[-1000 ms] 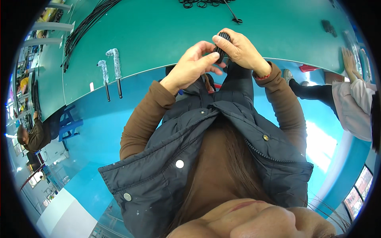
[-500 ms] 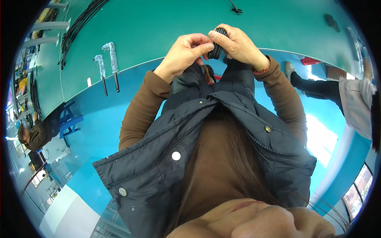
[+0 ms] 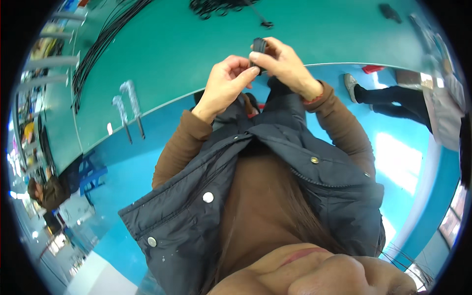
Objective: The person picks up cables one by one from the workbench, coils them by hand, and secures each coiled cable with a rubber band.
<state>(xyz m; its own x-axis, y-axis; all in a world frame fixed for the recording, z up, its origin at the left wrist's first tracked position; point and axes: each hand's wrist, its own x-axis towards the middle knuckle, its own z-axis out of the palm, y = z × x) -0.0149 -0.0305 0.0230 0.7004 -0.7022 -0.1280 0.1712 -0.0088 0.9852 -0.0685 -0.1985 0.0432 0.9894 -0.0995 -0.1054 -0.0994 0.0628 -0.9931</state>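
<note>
A small, tight coil of black cable (image 3: 259, 45) is held up over the table's near edge. My right hand (image 3: 287, 66) grips it from the right, thumb across the front and fingers behind. From the left, my left hand (image 3: 227, 82) meets the coil's lower end, its thumb and forefinger pinched together on the cable there. The fingertips hide part of the cable, so any loose end cannot be made out.
On the green table (image 3: 162, 54) lie long black cables (image 3: 101, 51) at left, two plastic-wrapped tools with dark handles (image 3: 132, 101), black looped cables (image 3: 216, 7) at the far side and a dark object (image 3: 390, 13) at right. Another person (image 3: 400, 101) stands at right; one (image 3: 51, 191) is at far left.
The view has shifted, bringing the looped cables at the far side into sight. My hands have turned the coil slightly, and my left fingertips now sit at its lower end.
</note>
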